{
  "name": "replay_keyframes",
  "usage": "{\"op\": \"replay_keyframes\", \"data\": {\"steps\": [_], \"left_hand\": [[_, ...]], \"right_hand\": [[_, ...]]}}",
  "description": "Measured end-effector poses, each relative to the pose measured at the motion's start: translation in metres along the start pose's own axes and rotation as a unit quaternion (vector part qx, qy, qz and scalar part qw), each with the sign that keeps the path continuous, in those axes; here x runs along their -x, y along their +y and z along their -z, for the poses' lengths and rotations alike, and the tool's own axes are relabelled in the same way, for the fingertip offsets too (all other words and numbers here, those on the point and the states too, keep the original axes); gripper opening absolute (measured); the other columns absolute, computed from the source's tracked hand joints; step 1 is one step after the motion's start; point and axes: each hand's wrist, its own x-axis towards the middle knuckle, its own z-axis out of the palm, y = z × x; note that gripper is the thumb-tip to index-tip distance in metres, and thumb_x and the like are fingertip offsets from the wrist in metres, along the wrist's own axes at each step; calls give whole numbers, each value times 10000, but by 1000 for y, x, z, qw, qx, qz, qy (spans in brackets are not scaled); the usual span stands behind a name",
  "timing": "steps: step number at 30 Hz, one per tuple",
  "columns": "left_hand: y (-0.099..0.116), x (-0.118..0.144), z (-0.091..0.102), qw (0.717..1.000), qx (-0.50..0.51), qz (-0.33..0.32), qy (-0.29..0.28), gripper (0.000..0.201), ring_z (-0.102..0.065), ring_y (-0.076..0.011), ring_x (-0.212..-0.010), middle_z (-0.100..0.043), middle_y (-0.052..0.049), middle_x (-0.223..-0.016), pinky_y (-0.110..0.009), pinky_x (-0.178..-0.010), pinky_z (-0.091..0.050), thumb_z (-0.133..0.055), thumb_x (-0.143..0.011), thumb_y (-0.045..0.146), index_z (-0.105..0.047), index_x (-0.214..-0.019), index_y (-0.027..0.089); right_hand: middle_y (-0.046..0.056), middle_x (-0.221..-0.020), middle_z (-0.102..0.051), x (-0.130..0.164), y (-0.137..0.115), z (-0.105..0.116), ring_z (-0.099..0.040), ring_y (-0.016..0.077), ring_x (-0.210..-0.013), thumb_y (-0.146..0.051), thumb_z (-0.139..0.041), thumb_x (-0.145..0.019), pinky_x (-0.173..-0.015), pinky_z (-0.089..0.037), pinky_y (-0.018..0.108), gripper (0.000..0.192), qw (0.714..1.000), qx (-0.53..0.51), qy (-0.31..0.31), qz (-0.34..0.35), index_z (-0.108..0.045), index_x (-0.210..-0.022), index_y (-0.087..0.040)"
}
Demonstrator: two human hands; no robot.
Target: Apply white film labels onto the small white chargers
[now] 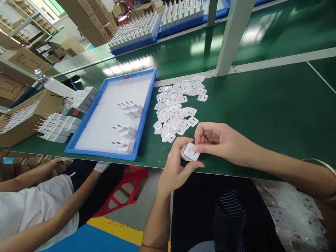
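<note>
My left hand [174,166] is wrapped around a white plug charger [184,156] at the table's front edge. Its end, turned up and to the right, carries a white face plate [192,154] with a small dark slot. The thumb and index finger of my right hand [216,141] pinch at that plate, covering part of it; whether it sits fully flush I cannot tell. Just beyond my hands lies a loose pile of similar white face plates [174,113], many with a slot and grey print.
Left of the pile, a blue tray [136,148] with a white liner holds several chargers, pins pointing left. More chargers [56,127] stand beyond it near a cardboard box [15,134]. Filled trays [135,33] line the back shelf. A metal post [232,38] rises behind. A co-worker [39,206] sits at left.
</note>
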Motion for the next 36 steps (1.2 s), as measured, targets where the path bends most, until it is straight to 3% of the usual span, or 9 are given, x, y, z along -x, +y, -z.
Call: {"op": "replay_keyframes", "data": {"steps": [7,10,13,16,28,32,36], "left_hand": [[2,0,3,999,42,-2,15,415,-565,-186,-972,-576,-66,-1112,-298,-804,-484,-663,-900,336,-511,-1273,237],[3,-1,1,997,71,-19,34,387,-582,-177,-894,-606,-62,-1037,-314,-783,-492,-631,-902,342,-534,-1254,214],[3,-2,-1,993,81,-51,70,299,-574,-161,-801,-612,-52,-943,-308,-716,-482,-624,-882,351,-592,-1132,190],[2,-2,-1,992,70,-59,88,203,-573,-160,-770,-604,-48,-893,-308,-679,-478,-629,-862,344,-596,-987,187],[6,-1,-2,992,61,-49,94,113,-552,-123,-677,-591,-9,-767,-262,-603,-455,-693,-810,183,-585,-846,183],[7,-1,0,994,68,-48,74,160,-562,-144,-692,-597,-19,-765,-276,-602,-453,-690,-838,316,-599,-846,184],[3,0,0,995,83,-30,42,311,-570,-169,-696,-596,-47,-733,-315,-632,-455,-492,-954,404,-611,-785,171]], "right_hand": [[-30,-677,-544,-3,5,-3,-498,116,-641,-411,-769,-809,-600,-390,252,304,999,-32,-22,-21,-563,-779,-189],[-16,-693,-545,-6,8,-5,-489,109,-626,-555,-667,-868,-603,-407,254,402,993,-98,-59,-32,-565,-770,-179],[14,-702,-574,-9,10,-6,-499,116,-626,-669,-562,-886,-624,-436,269,519,984,-151,-79,-58,-593,-778,-162],[29,-702,-591,-12,12,-7,-504,126,-628,-719,-572,-844,-630,-441,281,568,981,-151,-85,-87,-620,-789,-156],[9,-654,-541,-15,14,-5,-472,124,-610,-717,-613,-807,-600,-405,272,574,976,-139,-90,-140,-625,-793,-143],[-2,-632,-527,-16,15,-4,-444,116,-586,-664,-608,-846,-592,-387,269,527,974,-146,-98,-141,-625,-794,-140],[-1,-648,-541,-16,17,-2,-442,115,-586,-621,-582,-892,-594,-378,267,492,970,-169,-113,-134,-627,-806,-138]]}}
